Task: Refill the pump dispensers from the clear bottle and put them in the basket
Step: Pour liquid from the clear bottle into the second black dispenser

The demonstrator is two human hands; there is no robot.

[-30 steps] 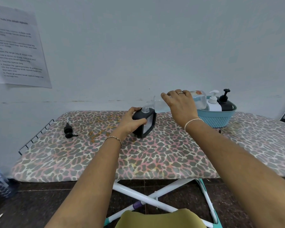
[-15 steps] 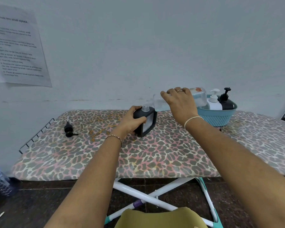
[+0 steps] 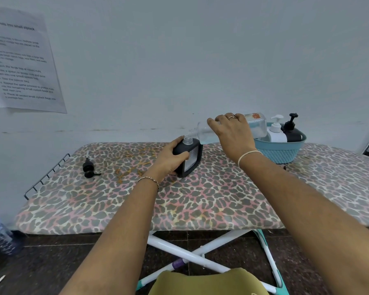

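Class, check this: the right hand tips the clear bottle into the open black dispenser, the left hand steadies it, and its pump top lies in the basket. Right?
Not quite. The head view shows the pump top lying on the board, left of the black dispenser, not in the basket.

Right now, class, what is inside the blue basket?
In the blue basket stand a white pump dispenser and a black pump dispenser. Their lower parts and the basket floor are hidden by its wall; the clear bottle covers the left side.
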